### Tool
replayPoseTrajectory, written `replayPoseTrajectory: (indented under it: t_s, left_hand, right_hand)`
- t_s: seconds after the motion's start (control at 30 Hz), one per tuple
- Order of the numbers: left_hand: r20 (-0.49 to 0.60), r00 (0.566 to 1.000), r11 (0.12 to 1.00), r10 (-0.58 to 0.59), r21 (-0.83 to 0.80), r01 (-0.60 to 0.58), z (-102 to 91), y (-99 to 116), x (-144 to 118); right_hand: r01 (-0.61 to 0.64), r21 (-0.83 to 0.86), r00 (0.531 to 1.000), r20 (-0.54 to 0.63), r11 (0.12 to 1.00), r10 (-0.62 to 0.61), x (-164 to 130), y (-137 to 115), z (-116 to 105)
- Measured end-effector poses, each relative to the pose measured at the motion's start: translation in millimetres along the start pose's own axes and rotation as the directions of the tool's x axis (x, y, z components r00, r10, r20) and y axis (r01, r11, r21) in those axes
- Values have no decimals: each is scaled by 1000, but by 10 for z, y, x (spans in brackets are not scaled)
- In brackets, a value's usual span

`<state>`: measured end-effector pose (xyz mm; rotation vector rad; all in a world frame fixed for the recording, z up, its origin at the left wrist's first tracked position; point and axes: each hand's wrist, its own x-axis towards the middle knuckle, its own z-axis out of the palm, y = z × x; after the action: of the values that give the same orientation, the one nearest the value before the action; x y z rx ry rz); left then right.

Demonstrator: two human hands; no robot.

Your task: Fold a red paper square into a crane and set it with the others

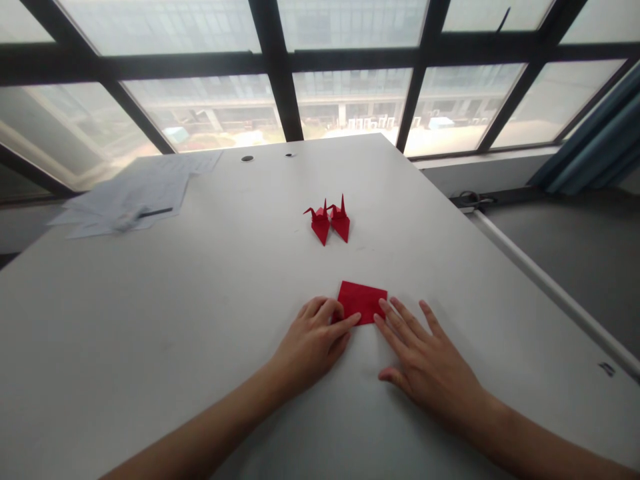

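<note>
Red folded paper square (363, 301) flat on white worktop (200, 320); left hand (315, 340) half-curled, right hand (425, 353) spread flat, fingertips pressing its near edge.

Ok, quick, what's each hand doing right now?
Left hand: fingers loosely curled, index fingertip pressing the red paper, gripping nothing.
Right hand: open and flat, fingertips on the paper's near edge, holding nothing.
</note>
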<state>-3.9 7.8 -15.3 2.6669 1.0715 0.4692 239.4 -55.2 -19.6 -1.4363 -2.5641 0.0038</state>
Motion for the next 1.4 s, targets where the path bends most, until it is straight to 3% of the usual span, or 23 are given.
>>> replayPoseTrajectory:
  t_s: [0.27,0.47,0.67,0.77,1.07,1.23,1.3,1.4]
  left_hand:
    - [16,1000,1000,-3,-2,3,19,6,1]
    - [0,1000,1000,4,19,-4,49,-14,-17]
    - [-16,999,999,-31,21,31,8,91,-24]
    - [29,998,995,-48,89,45,-21,175,-50]
    - [112,966,924,-233,334,185,-12,365,-242]
    - [43,943,888,-330,354,294,-23,415,-259]
    - [-15,949,907,-314,292,304,-10,424,-247]
    - [-7,990,972,-139,188,138,32,417,-229]
  right_hand:
    - [-95,-128,995,-11,987,94,-40,118,-27]
    - [69,-17,995,78,997,-68,191,73,38]
    - [53,22,998,40,998,-54,169,106,146]
    - [59,18,997,45,998,-59,153,100,138]
    - [-54,-48,998,27,997,56,153,31,103]
    - [-61,-37,998,8,997,62,157,16,117]
    - [-61,-40,998,-4,997,61,166,11,119]
    - [-63,-38,998,-21,997,62,181,-6,107]
